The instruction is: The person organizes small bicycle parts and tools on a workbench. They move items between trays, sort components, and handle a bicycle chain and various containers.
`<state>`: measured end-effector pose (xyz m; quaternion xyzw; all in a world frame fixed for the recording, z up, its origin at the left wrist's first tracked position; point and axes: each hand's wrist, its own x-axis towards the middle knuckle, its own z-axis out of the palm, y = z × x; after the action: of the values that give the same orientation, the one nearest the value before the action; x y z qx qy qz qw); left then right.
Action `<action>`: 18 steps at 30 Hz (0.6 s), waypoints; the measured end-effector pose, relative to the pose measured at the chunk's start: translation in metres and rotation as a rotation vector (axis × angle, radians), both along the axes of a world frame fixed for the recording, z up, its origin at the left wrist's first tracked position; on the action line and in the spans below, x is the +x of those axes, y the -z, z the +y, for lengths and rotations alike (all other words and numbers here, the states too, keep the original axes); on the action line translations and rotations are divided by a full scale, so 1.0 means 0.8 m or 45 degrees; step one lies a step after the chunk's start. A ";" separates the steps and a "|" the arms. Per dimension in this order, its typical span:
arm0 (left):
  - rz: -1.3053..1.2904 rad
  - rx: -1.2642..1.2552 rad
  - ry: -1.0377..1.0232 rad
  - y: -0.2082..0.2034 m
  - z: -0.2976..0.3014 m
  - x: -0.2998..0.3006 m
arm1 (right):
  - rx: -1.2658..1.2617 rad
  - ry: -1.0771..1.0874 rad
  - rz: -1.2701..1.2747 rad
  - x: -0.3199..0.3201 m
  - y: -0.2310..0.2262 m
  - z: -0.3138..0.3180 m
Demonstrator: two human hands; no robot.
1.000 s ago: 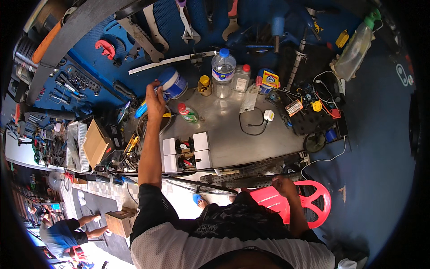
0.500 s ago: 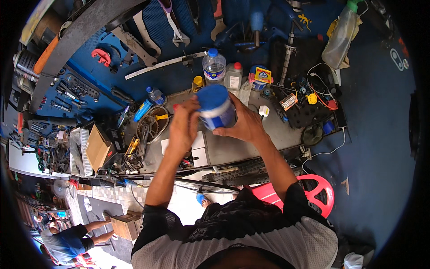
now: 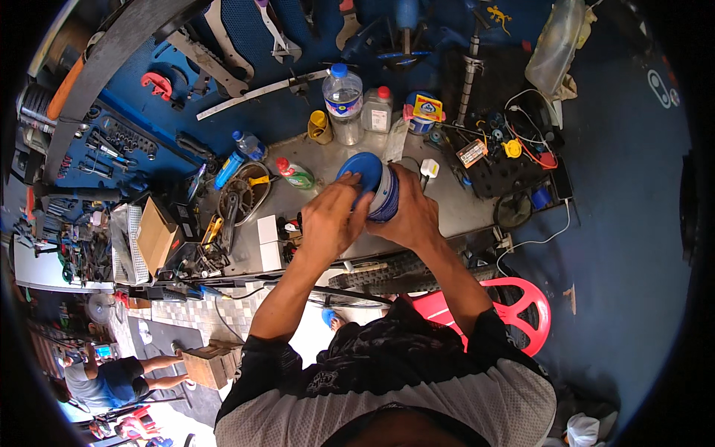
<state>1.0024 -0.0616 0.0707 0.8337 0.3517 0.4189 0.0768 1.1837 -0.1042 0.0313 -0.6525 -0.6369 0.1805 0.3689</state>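
Note:
Above the workbench I hold a plastic tub (image 3: 386, 195) with a white upper wall and a blue label. My right hand (image 3: 411, 212) wraps round its right side. The fingers of my left hand (image 3: 331, 222) grip the near edge of its round blue lid (image 3: 362, 168). The lid sits askew at the tub's left, with part of the pale rim showing beside it; whether it is fully off I cannot tell. The tub's contents are hidden. Left of my hands, on the bench, is a green bottle with a red cap (image 3: 296, 174).
Behind the tub stand a large clear bottle (image 3: 344, 112), a red-capped bottle (image 3: 377, 112) and a yellow cup (image 3: 319, 128). A chainring (image 3: 246, 195) and an open cardboard box (image 3: 159, 237) lie left. Cables and a black mat (image 3: 514, 182) are right. Below hangs a bicycle tyre (image 3: 387, 274).
The tub has come down and nearer, and tilted. My left hand has shifted from its side onto the lid, which now sits askew. The green bottle has come into fuller view.

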 end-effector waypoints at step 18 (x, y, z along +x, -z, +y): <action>0.237 0.074 0.048 -0.033 -0.049 0.015 | 0.148 -0.095 0.196 0.013 0.032 -0.024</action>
<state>1.0148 -0.1004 0.0970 0.8773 0.3291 0.3482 0.0273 1.1938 -0.1238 0.0057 -0.5899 -0.6401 0.2063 0.4469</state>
